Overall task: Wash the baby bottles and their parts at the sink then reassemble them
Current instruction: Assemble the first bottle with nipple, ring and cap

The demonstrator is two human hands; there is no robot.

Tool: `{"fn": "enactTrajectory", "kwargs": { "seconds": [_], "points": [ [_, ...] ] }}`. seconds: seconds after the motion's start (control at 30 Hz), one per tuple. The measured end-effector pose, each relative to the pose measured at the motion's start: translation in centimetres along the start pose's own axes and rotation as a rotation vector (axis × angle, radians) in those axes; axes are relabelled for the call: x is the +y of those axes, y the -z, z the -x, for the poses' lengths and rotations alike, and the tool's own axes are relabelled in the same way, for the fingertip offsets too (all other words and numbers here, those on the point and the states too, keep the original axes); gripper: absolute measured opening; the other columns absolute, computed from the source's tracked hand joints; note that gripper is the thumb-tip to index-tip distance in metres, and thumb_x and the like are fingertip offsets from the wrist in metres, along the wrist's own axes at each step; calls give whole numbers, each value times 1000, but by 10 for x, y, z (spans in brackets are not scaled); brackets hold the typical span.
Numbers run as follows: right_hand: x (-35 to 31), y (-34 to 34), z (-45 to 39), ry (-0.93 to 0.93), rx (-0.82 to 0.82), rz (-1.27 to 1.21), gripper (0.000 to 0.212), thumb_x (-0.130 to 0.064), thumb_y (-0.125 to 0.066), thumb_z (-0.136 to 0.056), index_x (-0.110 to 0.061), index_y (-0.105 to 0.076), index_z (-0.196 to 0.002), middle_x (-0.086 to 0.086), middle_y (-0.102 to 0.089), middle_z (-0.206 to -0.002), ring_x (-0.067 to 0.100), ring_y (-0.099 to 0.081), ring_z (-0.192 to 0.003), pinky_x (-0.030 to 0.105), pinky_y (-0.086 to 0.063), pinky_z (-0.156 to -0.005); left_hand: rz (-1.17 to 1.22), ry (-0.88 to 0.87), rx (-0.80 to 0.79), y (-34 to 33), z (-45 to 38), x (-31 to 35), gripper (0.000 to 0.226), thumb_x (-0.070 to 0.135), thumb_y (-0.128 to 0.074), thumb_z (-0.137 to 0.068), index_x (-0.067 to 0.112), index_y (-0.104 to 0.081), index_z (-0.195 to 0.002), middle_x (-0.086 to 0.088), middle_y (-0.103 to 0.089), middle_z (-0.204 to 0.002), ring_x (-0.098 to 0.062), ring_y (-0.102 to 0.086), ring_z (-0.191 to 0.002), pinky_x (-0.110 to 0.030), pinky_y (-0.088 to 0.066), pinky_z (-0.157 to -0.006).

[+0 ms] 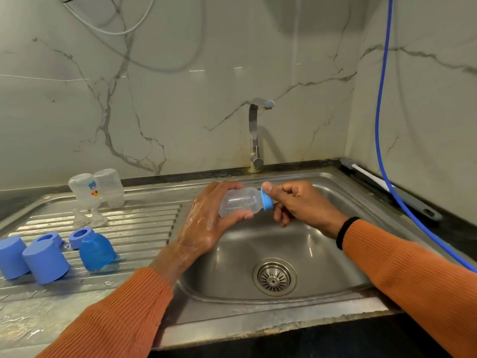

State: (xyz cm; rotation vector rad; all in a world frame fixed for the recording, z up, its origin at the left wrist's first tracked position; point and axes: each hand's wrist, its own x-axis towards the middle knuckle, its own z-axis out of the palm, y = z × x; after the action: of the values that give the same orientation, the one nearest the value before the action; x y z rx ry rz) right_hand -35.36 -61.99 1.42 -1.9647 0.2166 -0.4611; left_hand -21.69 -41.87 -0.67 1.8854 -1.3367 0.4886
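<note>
L hand (206, 223), wet, back toward camera, wraps the clear bottle (238, 202) from below & behind: fingers curl over the top, thumb under the base. Bottle lies on its side above the sink basin (258, 244), neck pointing right. R hand (294, 202) comes in from the right, wrist bent, thumb & fingers pinching the blue collar ring (267, 198) at the bottle's neck. Both forearms in orange ribbed sleeves; black band (344, 232) on R wrist.

On the drainboard (142, 223) to the left: two more clear bottles (96, 189) upside down near the back wall, two clear teats (89, 218) just in front of them, two blue rings (64, 237), three blue caps (46, 259) mouth-down. Tap (255, 135) behind the basin, no water visible. Bottle brush (387, 188) lies on the ledge at right, a blue hose (380, 125) hanging beside it.
</note>
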Motion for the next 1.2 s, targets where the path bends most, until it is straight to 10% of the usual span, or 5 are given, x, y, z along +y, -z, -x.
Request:
{"fn": "enactTrajectory", "kwargs": {
  "seconds": [0.27, 0.9, 1.2],
  "points": [
    [-1, 2, 2, 101, -30, -5, 53, -33, -88, -80, -29, -67, -129, 1, -69, -123, 19, -76, -96, 41, -65, -80, 29, 41, -14, -1, -2, -4, 54, 57, -75, -84, 31, -57, -128, 14, -62, -118, 4, -57, -103, -4, -43, -76],
    [-6, -4, 4, -172, -65, -124, 69, -68, -56, -92, -1, -72, -103, 19, -70, -71, 22, -55, -46, 27, -49, -48, -124, -125, -27, 3, -3, 8, 60, 56, -77, -85, 23, -55, -130, 7, -57, -124, -7, -52, -109, -9, -35, -88],
    [-6, -9, 6, 78, 9, 123, 43, -55, -69, -89, -21, -67, -114, 3, -78, -87, 21, -76, -71, 35, -64, -71, -15, 36, -77, 0, -2, -4, 71, 58, -74, -85, 28, -50, -144, 7, -56, -134, -3, -51, -114, -24, -48, -97]
  ]
}}
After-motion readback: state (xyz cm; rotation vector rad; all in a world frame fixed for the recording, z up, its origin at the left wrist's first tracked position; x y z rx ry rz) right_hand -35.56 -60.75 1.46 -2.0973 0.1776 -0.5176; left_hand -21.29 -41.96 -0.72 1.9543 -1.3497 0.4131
